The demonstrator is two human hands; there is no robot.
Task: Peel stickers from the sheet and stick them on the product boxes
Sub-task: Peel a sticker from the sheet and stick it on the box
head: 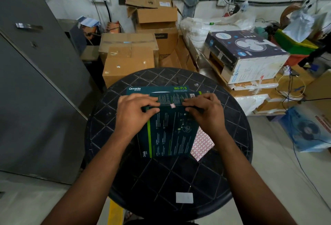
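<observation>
A round black plastic table (179,180) with a criss-cross pattern on top fills the middle of the view. On it lies a flat dark green cardboard product box (170,131) with small white print and a bright green stripe. Behind it, toward the far edge of the table, a second dark green box (161,90) shows the words "Omada" and "Wi-Fi 5".

The left hand (134,112) presses on the far left corner of the near box, with its fingers curled down over the far edge. The right hand (204,112) does the same at the far right corner, fingers bent and gripping the edge. Between the two hands, a small white sticker with a red border (172,106) sits on the far edge of the near box.

A sheet of red and white stickers (202,144) pokes out from under the right side of the near box. A small white card (184,197) lies near the close edge of the table.
</observation>
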